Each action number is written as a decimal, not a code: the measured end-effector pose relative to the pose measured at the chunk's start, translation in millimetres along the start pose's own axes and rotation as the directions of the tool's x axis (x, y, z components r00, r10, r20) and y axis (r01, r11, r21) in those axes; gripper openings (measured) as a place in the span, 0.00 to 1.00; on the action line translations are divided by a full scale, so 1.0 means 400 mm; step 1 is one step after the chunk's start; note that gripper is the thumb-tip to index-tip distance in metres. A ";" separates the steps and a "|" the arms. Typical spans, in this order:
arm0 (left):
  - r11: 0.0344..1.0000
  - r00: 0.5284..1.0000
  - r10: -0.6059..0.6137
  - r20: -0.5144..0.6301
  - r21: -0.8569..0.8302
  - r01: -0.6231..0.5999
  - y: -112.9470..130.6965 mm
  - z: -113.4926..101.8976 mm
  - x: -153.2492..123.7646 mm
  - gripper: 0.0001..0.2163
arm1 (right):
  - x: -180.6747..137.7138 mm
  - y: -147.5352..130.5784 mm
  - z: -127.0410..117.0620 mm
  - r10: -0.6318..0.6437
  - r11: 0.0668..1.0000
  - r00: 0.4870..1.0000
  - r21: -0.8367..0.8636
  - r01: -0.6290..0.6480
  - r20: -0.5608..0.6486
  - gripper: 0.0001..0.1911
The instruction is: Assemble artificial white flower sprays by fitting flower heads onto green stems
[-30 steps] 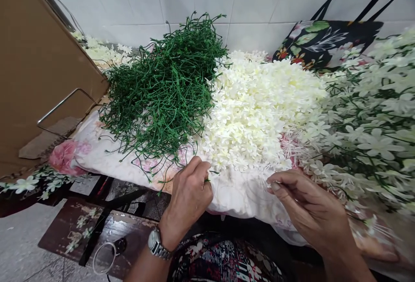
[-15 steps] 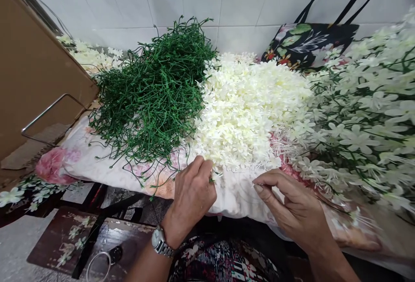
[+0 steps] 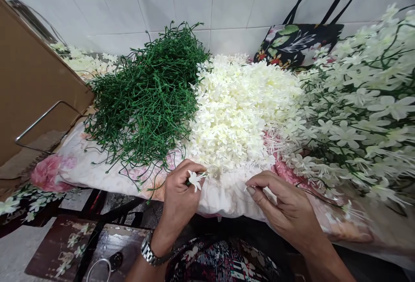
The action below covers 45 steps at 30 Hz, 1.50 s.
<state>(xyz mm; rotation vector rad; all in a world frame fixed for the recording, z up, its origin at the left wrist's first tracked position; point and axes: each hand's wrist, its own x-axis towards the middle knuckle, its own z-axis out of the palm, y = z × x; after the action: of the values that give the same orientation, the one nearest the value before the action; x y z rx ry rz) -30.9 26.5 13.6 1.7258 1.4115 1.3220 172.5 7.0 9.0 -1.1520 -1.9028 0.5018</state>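
Note:
My left hand (image 3: 180,193), with a watch at the wrist, is closed around a green artificial stem; a single white flower (image 3: 196,180) shows at its thumb side. To the right, my right hand (image 3: 287,210) has thumb and forefinger pinched together. A tiny pale bit may be between those fingertips, but it is too small to name. Both hands hover over the near edge of a floral cloth (image 3: 223,198). Behind my left hand lies a heap of green plastic stems (image 3: 152,92). Beside that heap is a pile of loose white blossoms (image 3: 236,109).
Finished-looking white flower sprays (image 3: 363,131) crowd the right side. A cardboard box (image 3: 39,83) with a wire handle stands at left. A black floral bag (image 3: 295,46) leans against the tiled wall. Below left is a brown stool (image 3: 48,247) with fallen flowers on it.
My left hand has turned and shifted slightly left, so the white flower in it now shows. My right hand keeps its pinch. The whole view has shifted a little.

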 end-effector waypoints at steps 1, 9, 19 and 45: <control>0.997 0.998 -0.057 -0.005 -0.050 0.057 0.004 -0.002 0.001 0.05 | 0.000 0.000 0.000 0.008 1.000 1.000 0.006 -0.008 -0.005 0.06; 0.976 0.974 -0.216 0.072 0.006 0.216 0.031 0.006 0.011 0.04 | 0.017 -0.026 0.002 0.012 0.998 1.000 0.065 -0.010 -0.020 0.06; 0.924 0.917 -0.317 0.243 -0.141 0.356 0.044 -0.008 0.016 0.04 | 0.052 -0.018 0.043 -0.083 0.997 0.997 -0.009 0.082 -0.010 0.07; 0.720 0.850 -0.415 0.326 -0.454 0.525 0.041 0.010 0.010 0.05 | 0.049 -0.038 0.027 0.123 0.962 0.988 0.256 -0.095 -0.094 0.05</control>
<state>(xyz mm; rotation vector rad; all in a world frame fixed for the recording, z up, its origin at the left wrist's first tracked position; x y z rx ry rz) -20.9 25.8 27.7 1.0009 1.1218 1.0703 151.2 17.2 22.0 -1.0974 -1.6354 0.7045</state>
